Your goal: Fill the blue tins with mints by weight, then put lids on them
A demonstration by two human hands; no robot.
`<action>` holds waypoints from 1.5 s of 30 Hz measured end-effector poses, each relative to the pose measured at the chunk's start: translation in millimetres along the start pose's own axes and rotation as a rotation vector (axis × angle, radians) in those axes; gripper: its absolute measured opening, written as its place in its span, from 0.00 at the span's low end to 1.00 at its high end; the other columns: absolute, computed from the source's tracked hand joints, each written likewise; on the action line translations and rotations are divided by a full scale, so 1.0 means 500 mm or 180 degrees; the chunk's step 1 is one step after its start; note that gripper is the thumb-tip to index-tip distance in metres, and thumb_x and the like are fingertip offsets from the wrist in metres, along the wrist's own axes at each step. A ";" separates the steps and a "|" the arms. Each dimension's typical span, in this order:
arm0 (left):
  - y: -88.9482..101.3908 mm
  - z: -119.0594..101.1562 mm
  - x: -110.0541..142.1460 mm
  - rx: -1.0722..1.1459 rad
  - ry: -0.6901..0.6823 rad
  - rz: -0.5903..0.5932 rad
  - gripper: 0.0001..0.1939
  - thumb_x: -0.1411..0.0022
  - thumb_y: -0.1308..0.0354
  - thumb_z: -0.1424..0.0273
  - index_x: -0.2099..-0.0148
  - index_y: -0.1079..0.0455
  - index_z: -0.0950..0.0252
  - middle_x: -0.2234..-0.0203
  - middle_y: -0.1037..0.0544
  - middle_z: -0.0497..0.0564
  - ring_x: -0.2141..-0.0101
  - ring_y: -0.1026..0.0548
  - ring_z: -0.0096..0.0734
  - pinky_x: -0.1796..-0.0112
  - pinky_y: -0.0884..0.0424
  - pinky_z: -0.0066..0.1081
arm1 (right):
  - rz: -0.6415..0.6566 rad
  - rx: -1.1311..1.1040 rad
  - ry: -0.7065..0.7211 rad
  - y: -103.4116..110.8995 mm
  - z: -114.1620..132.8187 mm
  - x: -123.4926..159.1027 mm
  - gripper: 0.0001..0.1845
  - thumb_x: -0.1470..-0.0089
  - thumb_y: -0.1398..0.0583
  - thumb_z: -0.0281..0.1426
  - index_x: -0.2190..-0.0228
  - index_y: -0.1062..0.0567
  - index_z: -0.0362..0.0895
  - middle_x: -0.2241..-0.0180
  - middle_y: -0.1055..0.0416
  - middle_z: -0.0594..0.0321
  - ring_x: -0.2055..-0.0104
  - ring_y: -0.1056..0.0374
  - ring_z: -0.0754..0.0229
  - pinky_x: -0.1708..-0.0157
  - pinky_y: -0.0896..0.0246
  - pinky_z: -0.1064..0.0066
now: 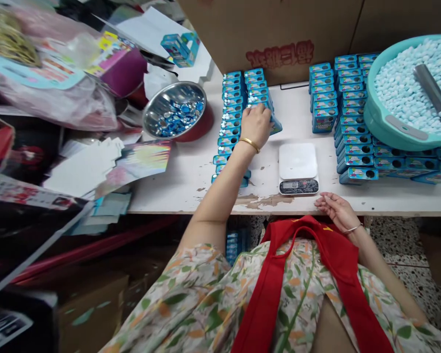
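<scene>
My left hand [256, 125], with a gold bangle at the wrist, is closed on a small blue box [277, 125] at the near end of a row of like boxes [256, 81]. The fingers and palm hide part of that box. Under my left forearm runs another row of blue boxes [231, 117], with shiny pieces on their tops. Palm upward, my right hand [337, 208] rests by the table's front edge, its fingers loosely bent and nothing visible in them. Just beyond it stands a white kitchen scale [297, 162] with a bare platform.
A metal bowl [174, 131] of blue and silver pieces stands left of the rows. At right, a turquoise basin [389, 130] holds pale blue pellets and a scoop [431, 90], beside stacked blue boxes [355, 147]. Cardboard [279, 29] walls the back. Papers and bags crowd the left.
</scene>
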State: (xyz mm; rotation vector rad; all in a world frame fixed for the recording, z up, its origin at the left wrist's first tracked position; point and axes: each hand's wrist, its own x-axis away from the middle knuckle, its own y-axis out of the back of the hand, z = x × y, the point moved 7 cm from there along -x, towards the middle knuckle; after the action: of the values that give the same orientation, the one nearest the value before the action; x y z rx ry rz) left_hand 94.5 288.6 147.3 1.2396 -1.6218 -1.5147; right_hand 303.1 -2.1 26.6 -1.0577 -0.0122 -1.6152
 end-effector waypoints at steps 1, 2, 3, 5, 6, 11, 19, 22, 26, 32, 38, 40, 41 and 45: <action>0.014 -0.026 0.018 -0.0032 -0.0193 0.0094 0.12 0.29 0.42 0.59 0.54 0.28 0.62 0.51 0.27 0.58 0.50 0.31 0.46 0.44 0.35 0.52 | -0.0029 0.0086 0.0018 0.006 0.003 0.003 0.20 0.58 0.24 0.38 0.66 0.20 0.43 0.68 0.22 0.59 0.68 0.25 0.64 0.71 0.29 0.78; 0.024 -0.055 0.038 -0.0064 -0.0391 0.0206 0.11 0.30 0.42 0.61 0.54 0.28 0.64 0.52 0.27 0.58 0.51 0.29 0.46 0.46 0.33 0.50 | -0.0052 0.0157 0.0031 0.011 0.005 0.004 0.21 0.60 0.23 0.39 0.66 0.20 0.42 0.68 0.22 0.60 0.70 0.27 0.66 0.73 0.31 0.79; 0.029 -0.086 0.056 -0.0080 -0.0569 0.0318 0.11 0.31 0.41 0.63 0.53 0.28 0.66 0.52 0.26 0.58 0.51 0.28 0.47 0.48 0.32 0.49 | -0.0070 0.0201 0.0044 0.014 0.008 0.004 0.22 0.61 0.22 0.39 0.67 0.20 0.42 0.68 0.23 0.60 0.71 0.28 0.68 0.75 0.33 0.80; 0.025 -0.147 0.088 -0.0055 -0.0857 0.0509 0.09 0.33 0.40 0.67 0.54 0.27 0.68 0.54 0.26 0.59 0.52 0.26 0.48 0.50 0.31 0.47 | -0.0088 0.0220 0.0063 0.012 0.011 0.002 0.23 0.64 0.22 0.40 0.68 0.20 0.41 0.67 0.22 0.59 0.71 0.29 0.68 0.75 0.35 0.80; 0.017 -0.175 0.098 -0.0032 -0.0965 0.0579 0.09 0.34 0.40 0.69 0.55 0.27 0.68 0.55 0.26 0.59 0.53 0.26 0.48 0.51 0.30 0.46 | -0.0090 0.0213 0.0063 0.008 0.012 0.001 0.24 0.64 0.22 0.40 0.68 0.20 0.41 0.67 0.22 0.59 0.71 0.29 0.68 0.75 0.35 0.80; -0.026 -0.243 0.100 0.0169 -0.1089 0.0629 0.06 0.36 0.40 0.71 0.56 0.27 0.67 0.58 0.24 0.59 0.55 0.24 0.48 0.51 0.31 0.46 | -0.0132 0.0365 0.0031 -0.009 0.018 0.005 0.31 0.72 0.20 0.43 0.67 0.21 0.40 0.69 0.23 0.60 0.73 0.29 0.67 0.76 0.37 0.78; 0.057 -0.105 0.214 0.1049 -0.0468 -0.0554 0.15 0.27 0.48 0.56 0.52 0.32 0.62 0.59 0.25 0.54 0.56 0.26 0.38 0.52 0.31 0.37 | 0.0024 0.1454 0.0227 -0.014 0.060 0.009 0.33 0.64 0.25 0.50 0.64 0.24 0.40 0.75 0.25 0.64 0.80 0.39 0.71 0.80 0.49 0.77; 0.003 -0.048 0.318 0.1190 -0.0156 -0.0453 0.15 0.27 0.49 0.56 0.55 0.32 0.63 0.63 0.25 0.53 0.60 0.26 0.35 0.56 0.30 0.34 | 0.0109 0.2113 0.0378 -0.040 0.104 0.000 0.30 0.58 0.28 0.51 0.64 0.25 0.40 0.82 0.29 0.65 0.83 0.41 0.69 0.80 0.48 0.75; -0.117 -0.004 0.433 0.1181 0.0313 -0.0091 0.12 0.29 0.47 0.61 0.52 0.31 0.64 0.59 0.24 0.57 0.57 0.26 0.40 0.53 0.29 0.38 | 0.0232 0.2933 0.0989 -0.125 0.204 -0.019 0.19 0.48 0.33 0.43 0.64 0.25 0.40 0.83 0.30 0.65 0.83 0.41 0.66 0.80 0.47 0.73; -0.185 0.008 0.484 0.1016 0.0654 -0.0126 0.14 0.31 0.46 0.64 0.48 0.28 0.65 0.50 0.26 0.63 0.50 0.29 0.49 0.47 0.32 0.46 | 0.0190 0.4186 0.2014 -0.285 0.335 -0.051 0.02 0.43 0.36 0.28 0.68 0.24 0.42 0.82 0.33 0.67 0.80 0.35 0.63 0.72 0.37 0.69; -0.179 0.011 0.479 0.1066 0.0581 -0.0251 0.15 0.30 0.46 0.64 0.49 0.27 0.66 0.52 0.25 0.62 0.51 0.28 0.48 0.50 0.32 0.44 | 0.0250 0.5202 0.2167 -0.356 0.347 -0.099 0.05 0.43 0.38 0.25 0.69 0.21 0.42 0.78 0.31 0.61 0.71 0.29 0.56 0.60 0.32 0.63; -0.176 0.010 0.479 0.1050 0.0551 -0.0315 0.15 0.30 0.46 0.64 0.49 0.27 0.66 0.53 0.25 0.62 0.52 0.28 0.47 0.50 0.32 0.44 | 0.0339 0.5490 0.2276 -0.362 0.340 -0.115 0.05 0.43 0.38 0.26 0.67 0.20 0.42 0.74 0.29 0.58 0.64 0.27 0.52 0.55 0.32 0.61; -0.175 0.009 0.480 0.1051 0.0546 -0.0330 0.14 0.30 0.46 0.64 0.49 0.27 0.66 0.53 0.25 0.62 0.52 0.28 0.47 0.51 0.32 0.43 | 0.0386 0.5623 0.2303 -0.362 0.336 -0.124 0.06 0.43 0.38 0.26 0.66 0.20 0.42 0.72 0.28 0.56 0.61 0.27 0.50 0.53 0.32 0.60; -0.175 0.009 0.480 0.1084 0.0544 -0.0327 0.13 0.30 0.46 0.64 0.50 0.27 0.65 0.53 0.25 0.61 0.52 0.28 0.46 0.50 0.32 0.43 | 0.0470 0.5928 0.2370 -0.354 0.325 -0.154 0.09 0.43 0.37 0.29 0.60 0.19 0.41 0.63 0.26 0.52 0.55 0.29 0.46 0.48 0.34 0.54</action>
State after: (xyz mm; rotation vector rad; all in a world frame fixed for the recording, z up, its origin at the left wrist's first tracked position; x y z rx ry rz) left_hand 16.9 80.5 20.6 1.6101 -1.7719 -1.1826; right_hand 259.5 204.6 164.5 0.9318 -0.7456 -1.0462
